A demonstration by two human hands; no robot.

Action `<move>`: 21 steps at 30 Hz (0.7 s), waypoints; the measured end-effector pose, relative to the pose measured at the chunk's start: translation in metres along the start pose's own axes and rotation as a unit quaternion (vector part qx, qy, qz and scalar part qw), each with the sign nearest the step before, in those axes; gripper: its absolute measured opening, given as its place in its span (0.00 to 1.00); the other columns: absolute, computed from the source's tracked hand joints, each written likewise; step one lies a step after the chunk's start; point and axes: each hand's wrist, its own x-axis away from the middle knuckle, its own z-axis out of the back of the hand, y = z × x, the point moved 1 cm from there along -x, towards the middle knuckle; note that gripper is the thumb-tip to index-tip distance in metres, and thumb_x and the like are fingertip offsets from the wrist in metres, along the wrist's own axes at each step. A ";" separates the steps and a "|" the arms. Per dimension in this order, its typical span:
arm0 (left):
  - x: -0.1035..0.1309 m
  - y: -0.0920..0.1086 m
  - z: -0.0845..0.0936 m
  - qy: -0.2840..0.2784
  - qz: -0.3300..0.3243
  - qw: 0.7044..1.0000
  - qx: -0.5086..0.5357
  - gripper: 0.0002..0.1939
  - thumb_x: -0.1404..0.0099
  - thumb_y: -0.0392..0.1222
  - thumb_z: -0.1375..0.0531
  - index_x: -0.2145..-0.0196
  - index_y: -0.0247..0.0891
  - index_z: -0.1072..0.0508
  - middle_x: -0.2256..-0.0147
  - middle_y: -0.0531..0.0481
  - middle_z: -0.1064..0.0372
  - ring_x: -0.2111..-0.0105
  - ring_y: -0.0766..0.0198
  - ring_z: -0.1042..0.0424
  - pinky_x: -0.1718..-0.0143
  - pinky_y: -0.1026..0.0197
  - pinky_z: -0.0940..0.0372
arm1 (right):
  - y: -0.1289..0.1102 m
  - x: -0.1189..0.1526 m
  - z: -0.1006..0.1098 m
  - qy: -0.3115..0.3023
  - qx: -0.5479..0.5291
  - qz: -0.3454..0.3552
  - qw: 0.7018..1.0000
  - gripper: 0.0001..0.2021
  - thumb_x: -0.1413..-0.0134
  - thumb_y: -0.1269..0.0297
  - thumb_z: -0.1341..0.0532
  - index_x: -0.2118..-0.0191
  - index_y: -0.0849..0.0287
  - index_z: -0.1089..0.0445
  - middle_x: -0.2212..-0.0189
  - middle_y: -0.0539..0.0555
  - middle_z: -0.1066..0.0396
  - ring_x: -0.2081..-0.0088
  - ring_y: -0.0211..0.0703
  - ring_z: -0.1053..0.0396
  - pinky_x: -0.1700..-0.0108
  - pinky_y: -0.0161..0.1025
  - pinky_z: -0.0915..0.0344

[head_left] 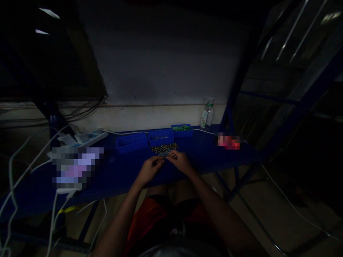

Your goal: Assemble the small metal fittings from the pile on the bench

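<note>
My left hand (150,170) and my right hand (180,162) come close together over the blue table. Fingers and thumb are pinched on each hand; what they hold, if anything, is too small and dark to name. Just beyond the fingertips lies a heap of small brass-coloured parts (162,147). Thin silvery pieces, like screws or pins (163,154), lie at its near side, partly covered by my fingers. Behind the heap stands a blue bin (161,142) with a few thin metal pieces inside.
A second blue bin (132,145) stands left, and a third (185,134) holds green pieces. A clear bottle (209,116) is at the back right, near a blurred red item (229,141). Leftward are a power strip (93,136), white cables (12,178) and a blurred pale item (77,166).
</note>
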 end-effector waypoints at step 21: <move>0.004 0.008 0.003 -0.003 -0.030 0.999 -0.024 0.15 0.38 0.47 0.50 0.65 0.37 0.26 0.65 0.48 0.27 0.64 0.59 0.30 0.61 0.62 0.38 | -0.014 0.014 -0.011 -0.044 -0.008 -0.011 0.999 0.08 0.46 0.59 0.45 0.66 0.57 0.31 0.70 0.49 0.28 0.67 0.37 0.30 0.64 0.32 0.37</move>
